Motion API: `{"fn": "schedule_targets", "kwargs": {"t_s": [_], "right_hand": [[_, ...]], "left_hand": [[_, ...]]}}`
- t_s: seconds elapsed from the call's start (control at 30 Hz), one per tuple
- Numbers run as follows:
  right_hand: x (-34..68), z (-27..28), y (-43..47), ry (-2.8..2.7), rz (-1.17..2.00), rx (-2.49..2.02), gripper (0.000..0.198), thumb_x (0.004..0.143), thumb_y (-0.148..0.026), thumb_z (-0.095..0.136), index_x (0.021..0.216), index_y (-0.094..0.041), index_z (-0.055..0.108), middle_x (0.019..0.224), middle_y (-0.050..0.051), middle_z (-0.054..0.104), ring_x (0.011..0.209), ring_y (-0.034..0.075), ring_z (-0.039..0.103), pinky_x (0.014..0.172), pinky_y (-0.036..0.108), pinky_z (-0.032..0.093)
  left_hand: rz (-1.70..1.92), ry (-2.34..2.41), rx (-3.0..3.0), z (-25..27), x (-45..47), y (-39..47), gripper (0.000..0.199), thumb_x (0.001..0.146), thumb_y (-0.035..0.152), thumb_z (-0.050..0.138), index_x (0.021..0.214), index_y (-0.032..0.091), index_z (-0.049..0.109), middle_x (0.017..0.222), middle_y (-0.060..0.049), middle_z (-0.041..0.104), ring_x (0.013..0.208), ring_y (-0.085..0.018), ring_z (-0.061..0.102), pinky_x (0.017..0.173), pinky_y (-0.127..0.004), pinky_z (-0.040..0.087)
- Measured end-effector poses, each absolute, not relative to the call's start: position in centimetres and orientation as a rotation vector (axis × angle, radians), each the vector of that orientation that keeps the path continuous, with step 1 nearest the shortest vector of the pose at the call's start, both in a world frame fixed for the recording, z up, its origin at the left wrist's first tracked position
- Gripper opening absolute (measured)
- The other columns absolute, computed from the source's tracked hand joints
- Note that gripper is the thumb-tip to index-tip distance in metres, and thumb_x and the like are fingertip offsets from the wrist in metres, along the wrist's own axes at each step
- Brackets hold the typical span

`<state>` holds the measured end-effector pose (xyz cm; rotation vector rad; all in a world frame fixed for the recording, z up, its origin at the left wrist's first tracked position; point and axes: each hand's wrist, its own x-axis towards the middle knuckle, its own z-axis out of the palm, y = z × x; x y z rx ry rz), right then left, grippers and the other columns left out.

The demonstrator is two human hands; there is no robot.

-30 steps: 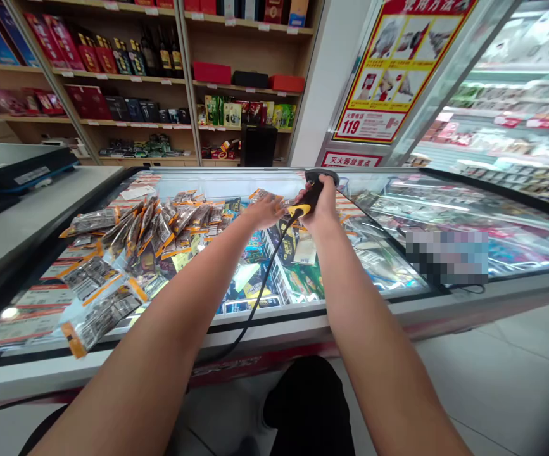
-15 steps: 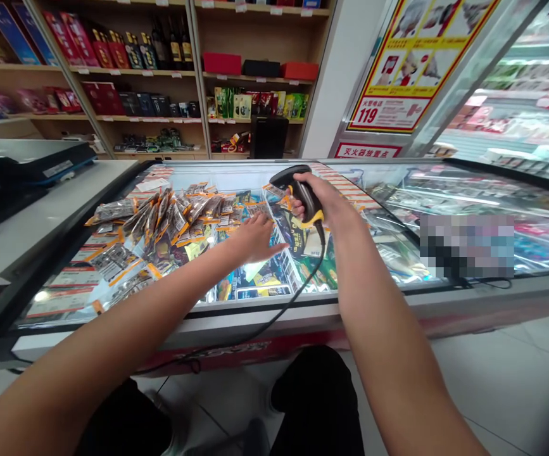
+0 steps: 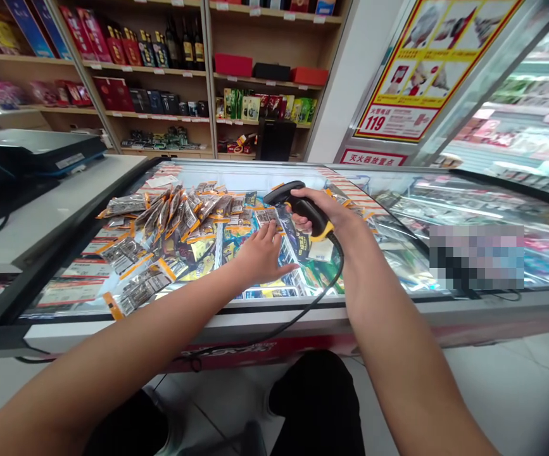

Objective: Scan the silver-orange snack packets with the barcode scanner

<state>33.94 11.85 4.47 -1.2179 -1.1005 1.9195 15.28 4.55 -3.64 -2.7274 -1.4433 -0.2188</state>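
My right hand (image 3: 328,212) is wrapped round the grip of a black and yellow barcode scanner (image 3: 315,218), whose head points left and down above the freezer's glass lid. A black cable runs from its base toward the freezer's front edge. Just left of the scanner, my left hand (image 3: 262,256) lies palm down with fingers spread. Its fingertips touch a small snack packet (image 3: 265,217) with a printed label, below the scanner head. To the left, a heap of similar orange-edged packets (image 3: 174,212) covers the glass, and a loose packet (image 3: 144,288) lies nearer me.
Under the glass are colourful bagged goods. More packets (image 3: 338,195) lie beyond the scanner. A counter (image 3: 31,215) with a dark device stands at left. Stocked shelves (image 3: 160,126) rise behind. A blurred-out item (image 3: 476,256) lies at right. My knees are close to the freezer front.
The scanner has come down and left, closer to the packet by my left fingertips. My left hand has shifted slightly toward me, and the view has moved a little.
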Motion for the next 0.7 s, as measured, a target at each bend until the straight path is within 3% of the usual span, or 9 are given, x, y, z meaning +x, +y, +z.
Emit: {"fn": "schedule_targets", "kwargs": {"t_s": [0.2, 0.33, 0.5, 0.7], "right_hand": [[34.4, 4.1, 12.3, -1.179, 1.903, -1.208, 0.026, 0.093, -0.045, 0.069, 0.085, -0.021, 0.062, 0.053, 0.002, 0.054, 0.039, 0.015, 0.046, 0.033, 0.024, 0.041], [34.2, 4.2, 12.4, -1.110, 1.857, -1.190, 0.028, 0.092, -0.047, 0.070, 0.083, -0.022, 0.059, 0.053, 0.001, 0.054, 0.039, 0.014, 0.046, 0.033, 0.023, 0.041], [34.4, 4.6, 12.8, -0.835, 1.595, -1.051, 0.030, 0.097, -0.048, 0.063, 0.083, -0.023, 0.057, 0.056, -0.001, 0.053, 0.043, 0.012, 0.047, 0.037, 0.019, 0.042], [36.2, 4.2, 14.5, -0.673, 1.255, -0.928, 0.037, 0.097, -0.056, 0.061, 0.080, -0.025, 0.052, 0.058, -0.004, 0.046, 0.047, 0.011, 0.048, 0.042, 0.019, 0.044]], "left_hand": [[-0.242, -1.426, -2.722, -3.8, 15.2, 4.5, 0.094, 0.100, 0.078, 0.037, 0.153, 0.002, 0.049, 0.175, -0.029, 0.026, 0.163, -0.042, 0.027, 0.127, -0.051, 0.034], [-0.237, -1.436, -2.642, -3.3, 15.4, 4.3, 0.092, 0.100, 0.079, 0.038, 0.151, 0.004, 0.052, 0.170, -0.028, 0.037, 0.157, -0.042, 0.037, 0.122, -0.051, 0.038], [-0.126, -1.607, -2.486, -2.0, 15.1, 4.8, 0.089, 0.099, 0.080, 0.035, 0.148, 0.009, 0.058, 0.150, -0.026, 0.059, 0.133, -0.041, 0.058, 0.106, -0.048, 0.048], [-0.031, -1.722, -2.329, -1.3, 14.0, 5.7, 0.082, 0.100, 0.078, 0.034, 0.136, 0.012, 0.067, 0.141, -0.025, 0.065, 0.132, -0.042, 0.058, 0.108, -0.051, 0.045]]}}
